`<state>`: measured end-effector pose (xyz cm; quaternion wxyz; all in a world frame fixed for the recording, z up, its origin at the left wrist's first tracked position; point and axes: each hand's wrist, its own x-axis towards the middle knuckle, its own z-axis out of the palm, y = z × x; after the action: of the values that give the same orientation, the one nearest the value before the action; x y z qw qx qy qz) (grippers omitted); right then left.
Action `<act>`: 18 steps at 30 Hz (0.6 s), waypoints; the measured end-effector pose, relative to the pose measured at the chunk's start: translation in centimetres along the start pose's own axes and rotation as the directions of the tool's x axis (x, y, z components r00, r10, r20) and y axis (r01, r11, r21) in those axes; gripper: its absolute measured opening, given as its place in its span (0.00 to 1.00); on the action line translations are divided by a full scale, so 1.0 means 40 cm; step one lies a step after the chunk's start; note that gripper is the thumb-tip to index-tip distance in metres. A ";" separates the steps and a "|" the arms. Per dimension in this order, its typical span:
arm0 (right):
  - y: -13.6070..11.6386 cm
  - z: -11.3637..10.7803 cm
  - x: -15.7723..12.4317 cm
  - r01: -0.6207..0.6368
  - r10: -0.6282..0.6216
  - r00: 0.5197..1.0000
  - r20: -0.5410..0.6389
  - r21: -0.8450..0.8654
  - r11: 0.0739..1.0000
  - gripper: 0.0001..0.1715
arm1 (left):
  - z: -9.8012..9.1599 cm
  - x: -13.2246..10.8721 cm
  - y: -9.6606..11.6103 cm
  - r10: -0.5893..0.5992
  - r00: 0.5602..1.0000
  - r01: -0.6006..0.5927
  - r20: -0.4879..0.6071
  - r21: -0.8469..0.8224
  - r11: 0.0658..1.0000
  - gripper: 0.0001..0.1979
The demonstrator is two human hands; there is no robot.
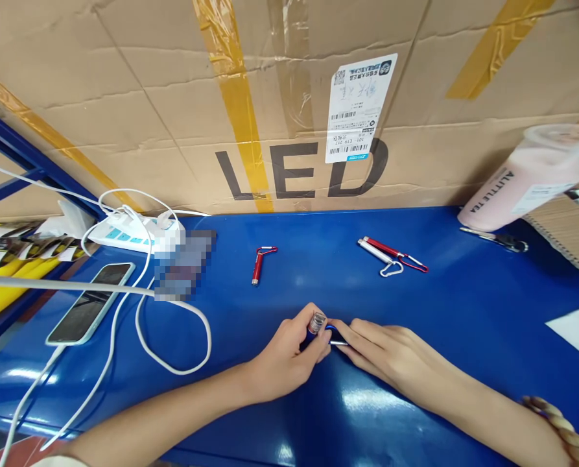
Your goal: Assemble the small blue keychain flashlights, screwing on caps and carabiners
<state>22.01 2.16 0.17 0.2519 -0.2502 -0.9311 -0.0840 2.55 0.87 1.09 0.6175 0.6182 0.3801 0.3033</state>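
Observation:
Near the middle of the blue table [231, 324], my left hand [292, 360] is closed around a small blue flashlight [317, 322] with a silver end facing up. The fingers of my right hand [384, 350] pinch the blue carabiner clip at its right side, so the two hands nearly touch. Beyond them, a red flashlight with a clip [257, 267] lies alone. Farther right, a silver flashlight [374, 251] and another red one [386, 248] rest side by side, their carabiner clips pointing right.
A phone [91, 303], white cables and a power strip [124, 232] occupy the left side. A large cardboard box [172, 117] stands behind. At the right are a pink cup [517, 181], keys [498, 240] and white paper [578, 334].

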 end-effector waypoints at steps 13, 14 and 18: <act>-0.019 -0.011 0.017 -0.076 0.083 0.995 -0.062 0.113 0.991 0.15 | 0.007 -0.005 0.008 0.038 0.999 -0.036 -0.015 0.124 0.992 0.09; -0.019 -0.010 0.017 -0.077 0.086 0.994 -0.069 0.113 0.991 0.15 | 0.008 -0.005 0.009 0.042 0.999 -0.040 -0.013 0.142 0.989 0.09; -0.020 -0.006 0.015 -0.083 0.092 0.994 -0.064 0.137 0.987 0.16 | 0.009 -0.008 0.008 0.046 0.999 -0.044 -0.007 0.203 0.978 0.08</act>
<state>21.25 1.64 0.65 0.3041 -0.2704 -0.9133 -0.0189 2.70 0.44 1.42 0.5420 0.6848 0.3985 0.2803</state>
